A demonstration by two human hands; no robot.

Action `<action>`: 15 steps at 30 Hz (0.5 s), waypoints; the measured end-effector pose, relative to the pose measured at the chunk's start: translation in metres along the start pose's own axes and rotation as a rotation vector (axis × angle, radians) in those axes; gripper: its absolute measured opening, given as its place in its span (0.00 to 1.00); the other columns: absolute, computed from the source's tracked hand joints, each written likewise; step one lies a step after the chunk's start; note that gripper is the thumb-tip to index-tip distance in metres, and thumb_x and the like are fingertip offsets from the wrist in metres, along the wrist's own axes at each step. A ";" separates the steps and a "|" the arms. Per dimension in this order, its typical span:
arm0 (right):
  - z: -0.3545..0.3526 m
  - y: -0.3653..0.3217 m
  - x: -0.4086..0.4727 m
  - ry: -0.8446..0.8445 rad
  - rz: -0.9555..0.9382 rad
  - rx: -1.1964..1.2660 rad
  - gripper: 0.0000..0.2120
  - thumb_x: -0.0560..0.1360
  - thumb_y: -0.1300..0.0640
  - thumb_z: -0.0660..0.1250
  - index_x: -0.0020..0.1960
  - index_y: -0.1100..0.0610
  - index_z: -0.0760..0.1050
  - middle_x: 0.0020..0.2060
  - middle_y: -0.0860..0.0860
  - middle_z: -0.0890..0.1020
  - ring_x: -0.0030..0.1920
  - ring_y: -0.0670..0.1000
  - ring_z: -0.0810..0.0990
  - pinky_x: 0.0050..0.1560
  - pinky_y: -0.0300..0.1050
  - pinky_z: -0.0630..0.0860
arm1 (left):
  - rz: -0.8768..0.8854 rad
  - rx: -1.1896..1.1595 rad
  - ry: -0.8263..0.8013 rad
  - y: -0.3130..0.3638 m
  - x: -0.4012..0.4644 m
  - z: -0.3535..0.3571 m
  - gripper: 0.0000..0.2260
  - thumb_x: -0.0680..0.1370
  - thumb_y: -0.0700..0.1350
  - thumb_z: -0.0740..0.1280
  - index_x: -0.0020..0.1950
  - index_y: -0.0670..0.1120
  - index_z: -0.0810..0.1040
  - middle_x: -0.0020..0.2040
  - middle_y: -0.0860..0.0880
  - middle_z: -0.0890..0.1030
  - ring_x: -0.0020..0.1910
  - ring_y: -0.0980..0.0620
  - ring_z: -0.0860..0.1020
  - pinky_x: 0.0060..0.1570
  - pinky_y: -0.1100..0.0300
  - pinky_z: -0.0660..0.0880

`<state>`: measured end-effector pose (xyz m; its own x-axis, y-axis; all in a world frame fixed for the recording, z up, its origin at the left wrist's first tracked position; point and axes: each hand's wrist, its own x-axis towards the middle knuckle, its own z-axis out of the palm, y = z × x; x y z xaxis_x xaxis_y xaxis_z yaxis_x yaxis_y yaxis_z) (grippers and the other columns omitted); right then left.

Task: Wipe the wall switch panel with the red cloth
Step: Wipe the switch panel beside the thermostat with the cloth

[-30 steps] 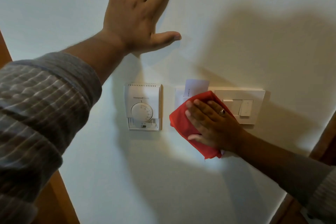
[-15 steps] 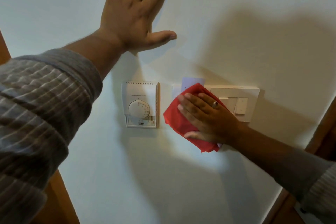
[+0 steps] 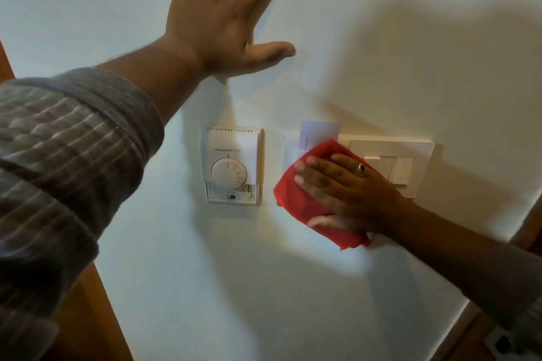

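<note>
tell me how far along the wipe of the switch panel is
Done: the red cloth is up against the switch panel. In hand: the right hand presses it flat over the panel's left part, below the card, while the left hand rests on the wall. Left: the rocker switches at the right end are uncovered; whether they were wiped cannot be told.

Dim, soft focus; broad shadows, edges warped
</note>
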<state>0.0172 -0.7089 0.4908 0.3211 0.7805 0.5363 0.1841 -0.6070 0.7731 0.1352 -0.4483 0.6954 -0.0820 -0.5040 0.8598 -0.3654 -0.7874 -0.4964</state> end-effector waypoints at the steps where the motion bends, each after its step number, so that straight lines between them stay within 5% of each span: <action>1: 0.002 -0.005 0.002 0.036 0.081 -0.017 0.41 0.77 0.32 0.64 0.77 0.59 0.62 0.77 0.57 0.62 0.78 0.57 0.61 0.80 0.53 0.52 | -0.001 -0.002 0.010 0.001 -0.001 0.000 0.46 0.76 0.78 0.49 0.83 0.47 0.54 0.82 0.39 0.58 0.81 0.36 0.57 0.78 0.41 0.57; 5: 0.010 -0.026 0.023 0.059 0.284 -0.016 0.44 0.77 0.30 0.60 0.79 0.60 0.59 0.79 0.57 0.57 0.81 0.57 0.53 0.80 0.55 0.48 | -0.013 -0.022 -0.023 0.004 -0.001 0.000 0.46 0.76 0.78 0.48 0.83 0.47 0.53 0.82 0.40 0.57 0.81 0.36 0.57 0.78 0.41 0.56; 12: 0.005 -0.002 0.013 -0.108 -0.209 0.015 0.38 0.82 0.35 0.55 0.80 0.60 0.57 0.79 0.56 0.61 0.80 0.57 0.55 0.80 0.54 0.44 | -0.003 0.000 -0.059 0.002 0.000 -0.006 0.47 0.75 0.79 0.47 0.83 0.47 0.50 0.83 0.39 0.54 0.81 0.36 0.53 0.79 0.39 0.54; 15: 0.003 0.006 0.011 -0.098 -0.177 0.041 0.38 0.81 0.35 0.56 0.81 0.59 0.54 0.79 0.56 0.60 0.80 0.56 0.54 0.80 0.53 0.44 | -0.004 -0.036 -0.060 0.002 -0.001 -0.005 0.47 0.76 0.79 0.47 0.83 0.47 0.51 0.83 0.40 0.56 0.81 0.36 0.55 0.78 0.41 0.55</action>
<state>0.0247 -0.7042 0.5007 0.3687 0.8585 0.3565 0.2830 -0.4690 0.8366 0.1297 -0.4477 0.6942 -0.0253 -0.5217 0.8528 -0.3985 -0.7771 -0.4872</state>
